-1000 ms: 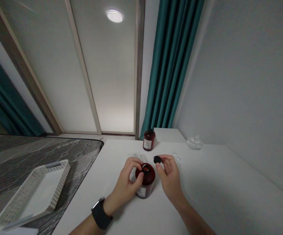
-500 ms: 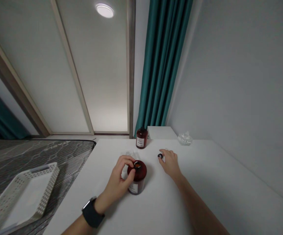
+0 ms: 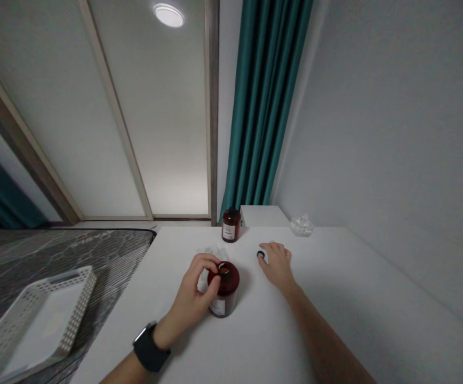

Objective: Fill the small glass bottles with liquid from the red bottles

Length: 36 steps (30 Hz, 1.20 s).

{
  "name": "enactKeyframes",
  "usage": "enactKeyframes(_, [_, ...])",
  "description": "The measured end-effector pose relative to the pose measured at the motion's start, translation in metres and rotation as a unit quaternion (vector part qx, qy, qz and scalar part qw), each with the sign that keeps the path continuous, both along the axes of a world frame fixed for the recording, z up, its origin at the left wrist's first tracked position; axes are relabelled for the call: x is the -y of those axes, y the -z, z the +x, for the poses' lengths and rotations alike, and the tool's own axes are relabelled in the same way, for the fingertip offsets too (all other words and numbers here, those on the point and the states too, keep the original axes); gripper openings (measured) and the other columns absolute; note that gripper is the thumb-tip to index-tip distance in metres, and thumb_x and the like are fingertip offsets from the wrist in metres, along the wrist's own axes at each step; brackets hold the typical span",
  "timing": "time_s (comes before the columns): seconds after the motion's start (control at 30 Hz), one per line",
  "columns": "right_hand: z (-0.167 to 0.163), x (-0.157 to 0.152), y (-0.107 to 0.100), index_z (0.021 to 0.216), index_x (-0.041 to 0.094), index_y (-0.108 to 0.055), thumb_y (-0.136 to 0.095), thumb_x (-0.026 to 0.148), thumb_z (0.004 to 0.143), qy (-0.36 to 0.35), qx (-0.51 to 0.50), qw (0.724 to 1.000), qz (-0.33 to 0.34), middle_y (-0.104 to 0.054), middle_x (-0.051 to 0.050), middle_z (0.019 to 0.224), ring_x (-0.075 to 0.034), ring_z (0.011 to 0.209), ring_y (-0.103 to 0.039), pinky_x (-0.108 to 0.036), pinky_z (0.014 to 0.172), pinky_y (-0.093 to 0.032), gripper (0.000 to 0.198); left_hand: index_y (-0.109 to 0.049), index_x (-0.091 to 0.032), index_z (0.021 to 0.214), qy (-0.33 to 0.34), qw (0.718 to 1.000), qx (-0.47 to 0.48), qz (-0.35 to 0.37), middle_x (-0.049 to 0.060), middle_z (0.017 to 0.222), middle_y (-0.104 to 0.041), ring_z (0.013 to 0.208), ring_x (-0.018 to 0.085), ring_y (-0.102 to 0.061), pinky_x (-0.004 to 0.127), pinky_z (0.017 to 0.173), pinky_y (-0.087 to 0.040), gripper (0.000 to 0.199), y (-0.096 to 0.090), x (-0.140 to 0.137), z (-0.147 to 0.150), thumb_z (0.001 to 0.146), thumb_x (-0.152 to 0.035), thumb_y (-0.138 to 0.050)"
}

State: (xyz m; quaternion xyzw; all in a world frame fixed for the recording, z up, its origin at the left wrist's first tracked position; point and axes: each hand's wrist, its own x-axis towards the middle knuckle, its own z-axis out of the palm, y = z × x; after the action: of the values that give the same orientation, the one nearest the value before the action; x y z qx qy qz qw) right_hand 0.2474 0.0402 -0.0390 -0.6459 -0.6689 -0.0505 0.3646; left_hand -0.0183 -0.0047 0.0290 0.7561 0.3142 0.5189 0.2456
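Note:
A brown-red bottle (image 3: 228, 283) with a pale label stands uncapped, its round mouth facing up. My left hand (image 3: 198, 282) is at its left side, thumb and fingertips closed at the neck. To the right, my right hand (image 3: 277, 265) is low over the white table, with a small black cap (image 3: 260, 254) at its thumb and fingertips. The cap's lighter inside shows in part. Farther back stands a second brown-red bottle (image 3: 231, 224) with a dark top and a label. Crumpled clear plastic (image 3: 215, 252) lies behind the near bottle, partly hidden.
A white table (image 3: 223, 352) carries all of this. Against its far edge is a white box-like surface (image 3: 264, 214). Clear crumpled plastic (image 3: 302, 226) lies at the back right, by the wall. A white perforated basket (image 3: 69, 314) sits low on the left.
The whole view has shifted slightly left. Around the bottle neck my left hand stays as it was. By my right fingertips, the cap's angle looks slightly different, showing more of its lighter inside.

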Motion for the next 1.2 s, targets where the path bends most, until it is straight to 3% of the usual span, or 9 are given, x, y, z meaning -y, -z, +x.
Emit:
enactKeyframes(0.13, [-0.015,0.008,-0.016,0.106,0.021,-0.066,-0.049,0.021,0.089,-0.021,-0.062,0.997,0.034,-0.066,-0.011,0.103,-0.029,0.102,-0.055,-0.044,0.089,-0.039,0.024,-0.055,-0.021,0.088,0.005,1.000,0.005,0.001,0.008,0.099,-0.062,0.094,0.022,-0.059,0.037,0.084,-0.049,0.009,0.001,0.001,0.000,0.094,-0.021,-0.048])
enactKeyframes(0.27, [-0.048,0.029,-0.032,0.106,0.022,-0.062,-0.043,0.024,0.095,-0.107,-0.121,0.985,0.054,-0.061,-0.005,0.093,-0.021,0.089,-0.059,-0.035,0.081,-0.047,0.022,-0.058,-0.021,0.091,0.001,1.000,0.024,0.002,0.008,0.098,-0.062,0.095,0.022,-0.059,0.036,0.083,-0.048,0.017,0.002,0.001,-0.002,0.099,-0.027,-0.044])
enactKeyframes(0.4, [-0.087,0.056,-0.041,0.119,0.024,-0.053,-0.046,0.029,0.096,-0.229,-0.328,0.916,0.041,-0.054,-0.002,0.092,-0.019,0.084,-0.057,-0.034,0.082,-0.049,0.024,-0.059,-0.020,0.090,-0.021,0.999,0.034,-0.008,0.008,0.096,-0.062,0.094,0.022,-0.059,0.036,0.084,-0.048,0.020,0.001,-0.003,-0.004,0.099,-0.032,-0.045])
enactKeyframes(0.47, [-0.099,0.065,-0.043,0.126,0.025,-0.049,-0.055,0.034,0.092,-0.257,-0.344,0.903,0.024,-0.052,-0.003,0.099,-0.020,0.092,-0.056,-0.036,0.087,-0.048,0.035,-0.059,-0.020,0.090,-0.014,0.999,0.028,-0.034,0.007,0.093,-0.062,0.091,0.022,-0.059,0.036,0.083,-0.048,0.022,0.001,-0.005,-0.006,0.099,-0.034,-0.045])
enactKeyframes(0.57, [-0.103,0.068,-0.043,0.131,0.025,-0.047,-0.065,0.037,0.085,-0.266,-0.333,0.904,0.012,-0.050,-0.005,0.109,-0.023,0.102,-0.054,-0.039,0.094,-0.047,0.051,-0.059,-0.019,0.094,0.013,0.998,0.016,-0.067,0.006,0.089,-0.062,0.086,0.021,-0.059,0.034,0.079,-0.049,0.025,0.002,-0.007,-0.007,0.100,-0.037,-0.043])
enactKeyframes(0.7, [-0.093,0.062,-0.041,0.131,0.025,-0.048,-0.069,0.039,0.082,-0.292,-0.334,0.896,-0.020,-0.052,-0.005,0.110,-0.023,0.102,-0.056,-0.038,0.094,-0.048,0.056,-0.058,-0.019,0.098,0.022,0.998,0.004,-0.066,0.006,0.091,-0.061,0.087,0.021,-0.059,0.034,0.079,-0.048,0.025,0.005,-0.007,-0.009,0.101,-0.037,-0.041])
enactKeyframes(0.97, [-0.064,0.038,-0.038,0.116,0.023,-0.059,-0.058,0.036,0.090,-0.241,-0.398,0.885,-0.003,-0.060,-0.002,0.092,-0.017,0.083,-0.061,-0.032,0.079,-0.051,0.029,-0.054,-0.019,0.093,0.044,0.997,-0.049,-0.034,0.005,0.090,-0.059,0.085,0.020,-0.057,0.033,0.078,-0.046,0.016,0.007,-0.005,-0.006,0.100,-0.028,-0.043])
enactKeyframes(1.2, [-0.059,0.034,-0.037,0.109,0.021,-0.061,-0.056,0.045,0.092,-0.206,-0.426,0.881,-0.011,-0.068,-0.006,0.093,-0.020,0.085,-0.066,-0.031,0.077,-0.053,0.029,-0.050,-0.020,0.090,0.069,0.990,-0.122,-0.008,0.005,0.090,-0.057,0.084,0.019,-0.054,0.031,0.077,-0.045,0.011,0.013,-0.001,-0.002,0.099,-0.022,-0.044])
